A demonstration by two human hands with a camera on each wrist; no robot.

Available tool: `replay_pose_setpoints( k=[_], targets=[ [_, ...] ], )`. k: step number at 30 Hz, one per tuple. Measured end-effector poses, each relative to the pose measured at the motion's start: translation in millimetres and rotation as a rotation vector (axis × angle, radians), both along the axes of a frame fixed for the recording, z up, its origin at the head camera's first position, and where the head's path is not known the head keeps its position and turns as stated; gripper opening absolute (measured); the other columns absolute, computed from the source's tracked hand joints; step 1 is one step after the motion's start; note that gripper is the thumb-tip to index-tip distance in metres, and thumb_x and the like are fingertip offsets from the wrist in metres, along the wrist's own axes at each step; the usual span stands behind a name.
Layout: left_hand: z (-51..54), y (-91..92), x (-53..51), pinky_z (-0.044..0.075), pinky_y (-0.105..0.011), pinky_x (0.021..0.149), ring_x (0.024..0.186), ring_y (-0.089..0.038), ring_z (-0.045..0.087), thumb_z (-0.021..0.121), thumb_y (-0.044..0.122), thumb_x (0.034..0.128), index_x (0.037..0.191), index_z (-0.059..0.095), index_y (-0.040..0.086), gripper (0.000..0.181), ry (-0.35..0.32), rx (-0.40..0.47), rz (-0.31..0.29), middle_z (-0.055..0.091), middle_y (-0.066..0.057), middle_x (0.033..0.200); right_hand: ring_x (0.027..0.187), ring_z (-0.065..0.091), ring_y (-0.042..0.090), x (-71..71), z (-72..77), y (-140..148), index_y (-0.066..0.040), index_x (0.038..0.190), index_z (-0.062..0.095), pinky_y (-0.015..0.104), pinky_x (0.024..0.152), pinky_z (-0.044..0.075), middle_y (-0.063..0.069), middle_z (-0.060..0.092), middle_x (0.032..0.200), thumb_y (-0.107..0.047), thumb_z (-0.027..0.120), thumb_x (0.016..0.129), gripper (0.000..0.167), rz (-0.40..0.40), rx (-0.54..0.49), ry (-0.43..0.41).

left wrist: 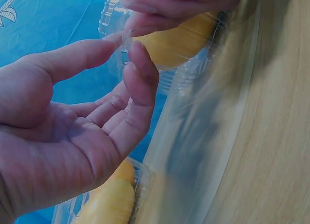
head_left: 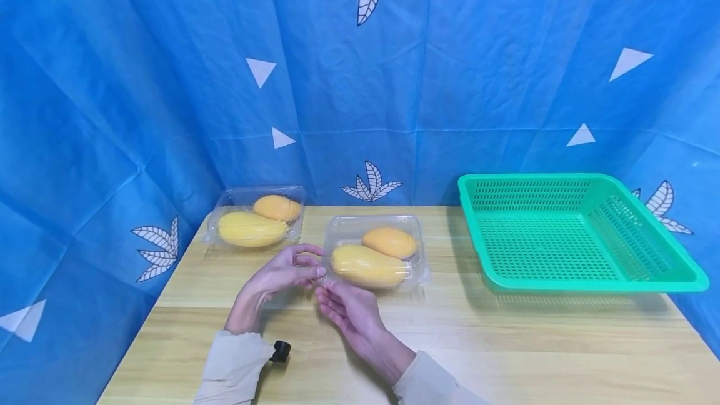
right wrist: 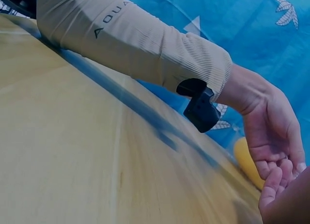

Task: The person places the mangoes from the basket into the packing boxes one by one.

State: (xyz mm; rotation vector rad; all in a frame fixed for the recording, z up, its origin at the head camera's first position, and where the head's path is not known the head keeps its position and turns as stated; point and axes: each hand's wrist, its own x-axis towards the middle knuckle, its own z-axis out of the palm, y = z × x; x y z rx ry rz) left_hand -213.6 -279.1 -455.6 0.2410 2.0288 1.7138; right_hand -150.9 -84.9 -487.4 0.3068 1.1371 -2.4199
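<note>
A clear plastic clamshell box [head_left: 346,227] stands in the middle of the table, holding a large yellow mango-shaped fruit [head_left: 368,266] and a smaller orange one [head_left: 389,242]. My left hand [head_left: 284,274] pinches the box's left edge between thumb and index finger, with its other fingers loosely bent. At the near left corner, my right hand [head_left: 358,314] also pinches the box's edge, close beside the left fingertips. The left wrist view shows the left fingertips [left wrist: 138,52] at the clear rim, with the right fingers [left wrist: 179,10] just above. The right fingertips' exact contact is partly hidden.
Another clear box [head_left: 236,195] with similar yellow and orange fruit stands behind on the left. A green perforated basket [head_left: 534,283] sits at the right back of the wooden table [head_left: 506,349]. Blue patterned cloth [head_left: 484,80] hangs behind and along the sides.
</note>
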Motion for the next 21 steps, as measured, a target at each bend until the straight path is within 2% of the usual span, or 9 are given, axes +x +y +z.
replay_pose_setpoints(
  k=[6, 13, 21],
  targets=[
    [-3.6, 1.3, -2.3, 0.057, -0.033, 0.075, 0.082, -0.017, 0.065, 0.07, 0.002, 0.0919, 0.142, 0.04, -0.014, 0.061, 0.01, 0.011, 0.033, 0.066, -0.014, 0.104, 0.092, 0.073, 0.02, -5.5, -1.9, 0, 0.007, 0.116, 0.067, 0.032, 0.088, 0.057, 0.016, 0.074, 0.104, -0.01, 0.071, 0.094, 0.029, -0.002, 0.001, 0.002],
    [-3.9, 1.2, -4.0, 0.056, -0.033, 0.074, 0.081, -0.016, 0.065, 0.069, 0.001, 0.0924, 0.14, 0.042, -0.015, 0.057, 0.031, -0.004, 0.054, 0.069, -0.01, 0.101, 0.089, 0.073, 0.019, -9.8, -0.8, -1, 0.007, 0.116, 0.067, 0.031, 0.085, 0.058, 0.016, 0.074, 0.102, -0.009, 0.071, 0.094, 0.028, -0.003, 0.011, 0.002],
    [-3.9, 2.8, -4.7, 0.056, -0.037, 0.081, 0.086, -0.017, 0.066, 0.068, 0.002, 0.0939, 0.141, 0.044, -0.013, 0.055, 0.045, -0.022, 0.088, 0.068, -0.012, 0.104, 0.088, 0.073, 0.018, -15.0, -2.4, -3, 0.007, 0.116, 0.067, 0.031, 0.085, 0.058, 0.014, 0.074, 0.101, -0.011, 0.072, 0.093, 0.029, 0.007, 0.015, -0.009]
  ],
)
